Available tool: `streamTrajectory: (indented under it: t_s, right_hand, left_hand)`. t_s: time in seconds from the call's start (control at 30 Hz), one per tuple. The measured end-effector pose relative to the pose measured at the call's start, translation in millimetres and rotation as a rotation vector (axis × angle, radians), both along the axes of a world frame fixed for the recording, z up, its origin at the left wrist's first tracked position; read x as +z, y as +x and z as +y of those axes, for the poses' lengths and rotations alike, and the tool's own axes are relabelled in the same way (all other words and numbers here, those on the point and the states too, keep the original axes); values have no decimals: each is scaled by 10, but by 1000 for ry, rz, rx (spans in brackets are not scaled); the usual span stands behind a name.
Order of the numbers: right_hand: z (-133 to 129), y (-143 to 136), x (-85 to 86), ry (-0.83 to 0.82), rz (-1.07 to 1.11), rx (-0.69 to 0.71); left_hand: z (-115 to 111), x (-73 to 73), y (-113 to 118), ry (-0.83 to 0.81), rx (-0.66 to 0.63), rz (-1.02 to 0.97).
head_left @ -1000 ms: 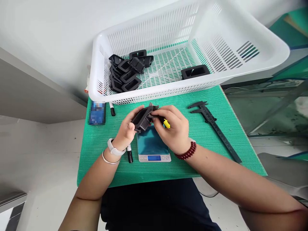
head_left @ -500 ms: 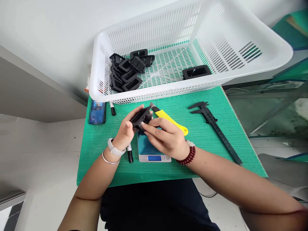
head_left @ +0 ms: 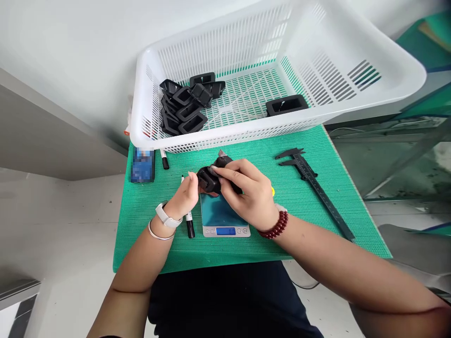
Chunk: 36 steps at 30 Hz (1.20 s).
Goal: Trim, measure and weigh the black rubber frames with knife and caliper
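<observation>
A black plastic part [head_left: 208, 180] is held between both hands above the digital scale [head_left: 216, 213]. My left hand [head_left: 185, 195] grips it from the left, thumb up, its other fingers mostly hidden beneath. My right hand [head_left: 250, 192] has its thumb and fingers closed on the part's right side. The scale's pan lies partly under the part and the right hand. Behind them, the yellow cutter [head_left: 272, 191] is nearly all covered; its blade tip shows beyond the part. A marker [head_left: 190, 225] lies left of the scale.
A white basket [head_left: 225, 138] with several black parts [head_left: 188, 110] spans the back. A black caliper [head_left: 317, 188] lies at the right. At the left are a phone [head_left: 142, 165] and another marker [head_left: 164, 159]. Green mat [head_left: 148, 253] covers the table.
The black part has been turned over, its frame opening no longer facing up. My right hand has shifted slightly right and now hides most of the yellow cutter.
</observation>
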State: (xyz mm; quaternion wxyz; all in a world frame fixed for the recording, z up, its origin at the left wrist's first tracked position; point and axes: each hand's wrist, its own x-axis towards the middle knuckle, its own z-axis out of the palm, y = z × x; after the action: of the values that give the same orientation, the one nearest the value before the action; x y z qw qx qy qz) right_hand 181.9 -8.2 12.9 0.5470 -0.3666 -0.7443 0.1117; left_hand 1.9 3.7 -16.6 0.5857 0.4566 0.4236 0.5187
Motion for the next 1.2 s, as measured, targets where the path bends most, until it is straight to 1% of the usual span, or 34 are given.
streamTrajectory:
  t_s: [0.03,0.07,0.1,0.17,0.23,0.3,0.37,0.5,0.57,0.67,0.8,0.9,0.97,1.07,1.2]
  right_hand:
    - [3,3,2,-14,-2,10]
    - [3,5,2,-16,-9,12]
    - [1,7,1,-5,-20,11]
    - [-9,10,0,38,-40,21]
    - [-22,9,-1,83,-50,71]
    - [-31,4,-2,101,-54,129]
    - [-34,-2,-5,94,-60,160]
    - [-31,2,-13,92,-77,177]
    - [-38,12,-11,126,-87,175]
    - [-61,21,4,196,-108,176]
    - [-77,4,34,276,-260,172]
    - [-63,-16,49,256,-354,124]
    - [-53,-20,56,215,-390,131]
    - [-56,-18,67,179,-429,197]
    - [-90,-19,76,198,-445,267]
  left_hand:
    - [-2,15,3,-49,-81,16]
    - [-6,42,11,-60,-147,31]
    - [-9,79,23,-37,-210,56]
    - [-16,165,51,112,-246,125]
    - [-22,244,74,284,-260,221]
    - [-29,289,84,372,-290,306]
    - [-39,294,81,398,-303,353]
    - [-64,240,59,422,-242,409]
    - [-72,219,55,395,-215,422]
    - [-72,204,61,345,-194,389]
    - [-61,185,66,344,-165,354]
    - [-54,171,72,290,-65,351]
    - [-43,164,86,213,12,354]
    - [-11,158,114,131,70,274]
    - [39,208,131,56,159,28]
